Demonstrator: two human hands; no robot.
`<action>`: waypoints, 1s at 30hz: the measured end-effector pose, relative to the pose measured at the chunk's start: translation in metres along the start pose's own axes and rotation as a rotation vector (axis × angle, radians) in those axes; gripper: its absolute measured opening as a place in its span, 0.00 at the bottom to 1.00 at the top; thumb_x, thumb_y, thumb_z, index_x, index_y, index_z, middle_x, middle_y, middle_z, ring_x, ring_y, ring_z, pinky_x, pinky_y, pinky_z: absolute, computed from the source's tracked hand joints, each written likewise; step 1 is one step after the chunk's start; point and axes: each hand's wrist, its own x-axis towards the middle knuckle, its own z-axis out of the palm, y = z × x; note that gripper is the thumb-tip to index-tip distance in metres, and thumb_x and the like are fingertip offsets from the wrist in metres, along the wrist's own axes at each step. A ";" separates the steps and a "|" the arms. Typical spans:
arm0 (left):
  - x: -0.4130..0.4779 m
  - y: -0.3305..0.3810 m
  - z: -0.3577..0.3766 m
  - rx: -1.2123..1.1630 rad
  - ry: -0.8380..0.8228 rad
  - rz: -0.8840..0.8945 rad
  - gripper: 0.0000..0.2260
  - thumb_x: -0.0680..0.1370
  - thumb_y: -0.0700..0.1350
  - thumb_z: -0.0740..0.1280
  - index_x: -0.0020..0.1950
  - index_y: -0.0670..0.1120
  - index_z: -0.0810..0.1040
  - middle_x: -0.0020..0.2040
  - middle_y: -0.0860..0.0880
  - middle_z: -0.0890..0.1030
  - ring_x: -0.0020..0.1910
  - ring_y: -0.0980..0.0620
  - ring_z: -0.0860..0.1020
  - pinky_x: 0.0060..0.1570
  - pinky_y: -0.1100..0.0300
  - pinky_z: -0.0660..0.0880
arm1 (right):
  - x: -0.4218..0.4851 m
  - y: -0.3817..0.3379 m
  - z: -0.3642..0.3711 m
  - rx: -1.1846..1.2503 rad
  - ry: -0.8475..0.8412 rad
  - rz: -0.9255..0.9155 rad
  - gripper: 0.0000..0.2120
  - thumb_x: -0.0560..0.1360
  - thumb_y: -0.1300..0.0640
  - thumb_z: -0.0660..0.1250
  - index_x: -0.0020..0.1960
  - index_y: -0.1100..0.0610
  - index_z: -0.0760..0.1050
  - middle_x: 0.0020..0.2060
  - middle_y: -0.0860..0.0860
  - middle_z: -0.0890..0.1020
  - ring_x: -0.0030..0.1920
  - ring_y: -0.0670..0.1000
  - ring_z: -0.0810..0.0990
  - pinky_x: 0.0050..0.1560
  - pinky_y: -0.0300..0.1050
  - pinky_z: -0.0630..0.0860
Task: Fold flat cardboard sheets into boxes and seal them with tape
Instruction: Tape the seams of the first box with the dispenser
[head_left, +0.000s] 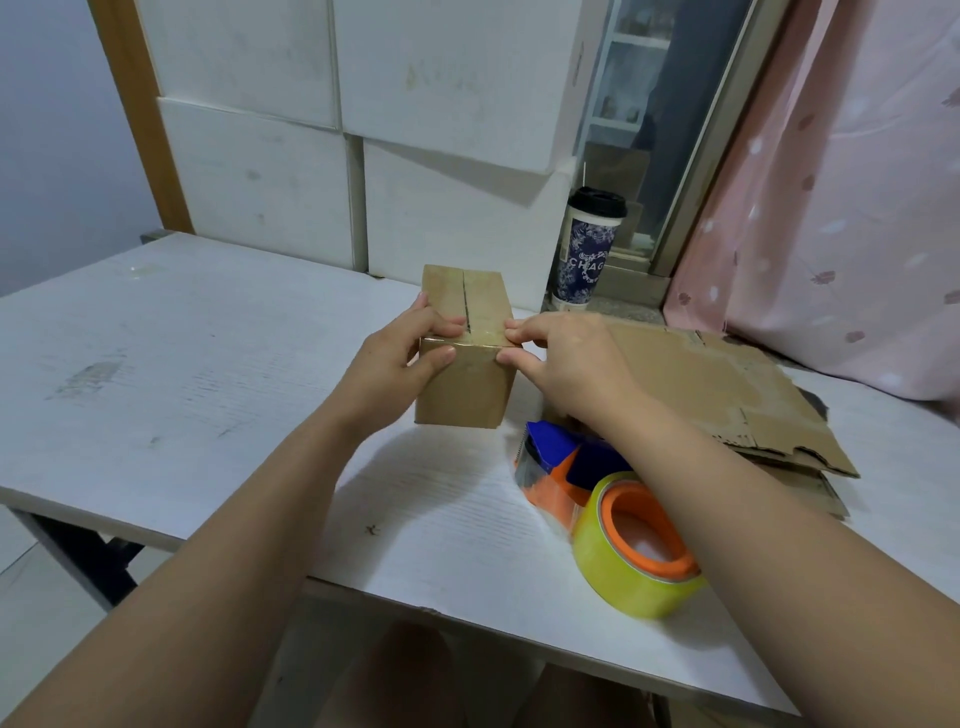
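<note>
A small folded cardboard box stands on the white table, its top flaps closed with a dark seam down the middle and clear tape across the near top edge. My left hand grips the box's near left corner, thumb on the front face and fingers on top. My right hand pinches the near right corner, fingertips on the taped edge. A blue and orange tape dispenser with a yellowish tape roll lies under my right forearm. Flat cardboard sheets are stacked to the right.
A lidded paper cup stands behind the box by the window ledge. White foam panels lean against the wall at the back. A pink curtain hangs at the right. The table's front edge runs close to my knees.
</note>
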 end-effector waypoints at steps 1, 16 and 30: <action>0.000 0.000 -0.002 -0.005 -0.021 -0.002 0.08 0.78 0.38 0.64 0.50 0.50 0.77 0.58 0.62 0.76 0.70 0.66 0.58 0.70 0.58 0.62 | -0.001 0.001 0.000 0.010 0.001 -0.005 0.13 0.75 0.52 0.69 0.57 0.56 0.81 0.60 0.47 0.80 0.61 0.46 0.77 0.62 0.33 0.64; -0.007 -0.001 0.015 0.272 0.152 0.135 0.14 0.72 0.38 0.72 0.57 0.42 0.77 0.58 0.59 0.73 0.71 0.54 0.63 0.66 0.58 0.63 | -0.008 0.001 0.013 0.068 0.125 -0.003 0.13 0.75 0.52 0.70 0.56 0.58 0.81 0.58 0.49 0.82 0.57 0.48 0.78 0.59 0.36 0.68; -0.027 0.000 0.032 0.200 0.360 0.264 0.12 0.76 0.49 0.61 0.50 0.42 0.78 0.56 0.57 0.77 0.70 0.55 0.64 0.64 0.68 0.63 | -0.013 -0.006 -0.007 0.820 0.035 0.353 0.13 0.78 0.54 0.66 0.61 0.52 0.78 0.51 0.45 0.81 0.50 0.45 0.81 0.55 0.44 0.79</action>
